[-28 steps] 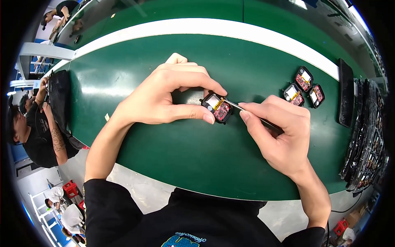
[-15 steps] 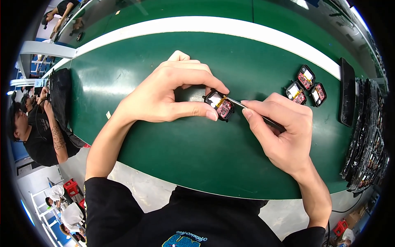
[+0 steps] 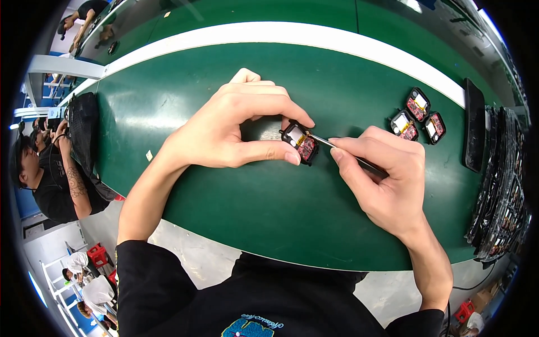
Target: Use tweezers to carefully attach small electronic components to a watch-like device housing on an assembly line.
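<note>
Between the thumb and index finger of my left hand (image 3: 233,126) is a small black device casing (image 3: 307,147), its inside facing up. A red circuit board, a silvery-white block and a strip of yellow tape show in it. My right hand (image 3: 390,177) is closed in a pinch round thin metal tweezers (image 3: 368,164). Their tip meets the upper right edge of the casing, by the yellow tape. Whether the tip grips anything is too small to tell. Three similar open casings (image 3: 418,104) lie grouped on the green table to the right.
At the table's right edge stands a stack of black trays (image 3: 497,185) holding small parts, beside a dark flat tray (image 3: 474,124). A white rail (image 3: 269,32) runs along the far side. On the left, a co-worker (image 3: 62,185) sits near a black mesh bag (image 3: 83,132).
The casing and my left hand have shifted very slightly right. The tweezers stay at the casing's edge, with my right hand nearly still.
</note>
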`<state>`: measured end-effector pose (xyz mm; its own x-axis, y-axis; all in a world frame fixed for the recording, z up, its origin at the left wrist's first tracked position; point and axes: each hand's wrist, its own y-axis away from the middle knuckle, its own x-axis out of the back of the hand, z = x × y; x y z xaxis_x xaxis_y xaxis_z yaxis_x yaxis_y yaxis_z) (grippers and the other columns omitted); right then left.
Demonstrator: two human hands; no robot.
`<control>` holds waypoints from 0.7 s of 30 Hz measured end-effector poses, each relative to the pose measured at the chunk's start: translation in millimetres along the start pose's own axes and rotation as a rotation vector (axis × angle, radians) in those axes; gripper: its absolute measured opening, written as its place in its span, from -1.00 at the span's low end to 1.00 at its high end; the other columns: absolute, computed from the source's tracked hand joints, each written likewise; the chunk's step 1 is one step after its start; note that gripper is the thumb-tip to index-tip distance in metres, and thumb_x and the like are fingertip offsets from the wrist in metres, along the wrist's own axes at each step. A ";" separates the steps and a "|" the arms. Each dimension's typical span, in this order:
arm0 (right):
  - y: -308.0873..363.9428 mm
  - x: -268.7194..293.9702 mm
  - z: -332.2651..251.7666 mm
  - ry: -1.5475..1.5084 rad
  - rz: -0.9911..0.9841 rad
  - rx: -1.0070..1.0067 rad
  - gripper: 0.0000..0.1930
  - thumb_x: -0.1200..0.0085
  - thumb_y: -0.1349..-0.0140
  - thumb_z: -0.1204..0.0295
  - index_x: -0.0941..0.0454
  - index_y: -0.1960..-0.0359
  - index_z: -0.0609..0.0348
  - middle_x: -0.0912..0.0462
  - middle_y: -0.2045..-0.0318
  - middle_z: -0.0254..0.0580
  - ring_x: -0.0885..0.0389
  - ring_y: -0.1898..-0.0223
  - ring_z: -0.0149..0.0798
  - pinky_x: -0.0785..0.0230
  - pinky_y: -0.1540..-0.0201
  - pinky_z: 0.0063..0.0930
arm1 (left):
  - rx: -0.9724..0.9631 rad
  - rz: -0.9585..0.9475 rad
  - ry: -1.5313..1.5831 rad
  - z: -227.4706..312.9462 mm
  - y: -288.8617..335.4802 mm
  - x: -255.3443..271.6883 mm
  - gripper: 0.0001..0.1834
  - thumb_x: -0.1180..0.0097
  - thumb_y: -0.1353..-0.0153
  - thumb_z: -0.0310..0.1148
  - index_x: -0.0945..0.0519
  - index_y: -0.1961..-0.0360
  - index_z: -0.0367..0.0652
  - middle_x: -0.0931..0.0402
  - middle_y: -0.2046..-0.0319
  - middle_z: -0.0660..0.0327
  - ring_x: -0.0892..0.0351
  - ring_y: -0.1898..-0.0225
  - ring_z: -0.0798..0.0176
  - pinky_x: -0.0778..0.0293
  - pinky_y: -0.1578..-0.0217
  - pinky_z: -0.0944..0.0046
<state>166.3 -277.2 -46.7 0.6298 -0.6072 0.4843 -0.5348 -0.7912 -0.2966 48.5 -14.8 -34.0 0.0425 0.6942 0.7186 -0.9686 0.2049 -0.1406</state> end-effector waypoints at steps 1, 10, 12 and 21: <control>-0.1 0.3 0.2 -0.001 -0.002 0.002 -0.89 -0.41 -0.27 0.69 -0.86 0.19 0.32 -0.66 0.55 -0.28 -0.50 0.67 -0.48 -0.20 0.64 -0.50 | 0.004 0.008 0.000 1.7 -0.3 -0.3 -0.47 -0.70 -0.09 -0.10 -0.88 -0.05 -0.08 -0.76 0.26 0.36 -0.54 0.26 0.29 -0.24 0.04 0.21; 2.9 -1.9 -2.1 -0.020 0.017 -0.029 -0.83 -0.41 -0.27 0.70 -0.88 0.12 0.31 -0.59 0.58 -0.33 -0.38 0.63 -0.54 -0.07 0.56 -0.51 | -0.051 -0.004 -0.030 0.8 -1.8 -0.3 -0.54 -0.68 -0.11 -0.12 -0.86 0.03 -0.11 -0.78 0.25 0.33 -0.58 0.27 0.28 -0.23 0.05 0.20; 2.7 -1.1 -3.2 -0.008 0.020 -0.032 -0.83 -0.41 -0.27 0.70 -0.89 0.12 0.31 -0.60 0.58 -0.33 -0.38 0.64 -0.54 -0.07 0.57 -0.51 | -0.053 -0.006 -0.032 0.5 -1.0 0.2 -0.54 -0.68 -0.11 -0.12 -0.86 0.03 -0.11 -0.78 0.25 0.33 -0.59 0.27 0.27 -0.23 0.06 0.19; 3.6 -1.6 0.0 0.020 0.021 0.023 -0.87 -0.42 -0.24 0.69 -0.86 0.19 0.30 -0.66 0.55 -0.28 -0.50 0.67 -0.45 -0.24 0.62 -0.48 | -0.036 0.004 -0.014 -0.6 -0.2 0.0 -0.52 -0.69 -0.10 -0.09 -0.86 0.02 -0.09 -0.77 0.27 0.34 -0.56 0.28 0.27 -0.23 0.09 0.20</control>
<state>163.4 -279.0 -48.5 0.6074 -0.6220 0.4941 -0.5340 -0.7802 -0.3258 48.9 -14.4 -34.3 0.0350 0.6856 0.7272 -0.9595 0.2266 -0.1675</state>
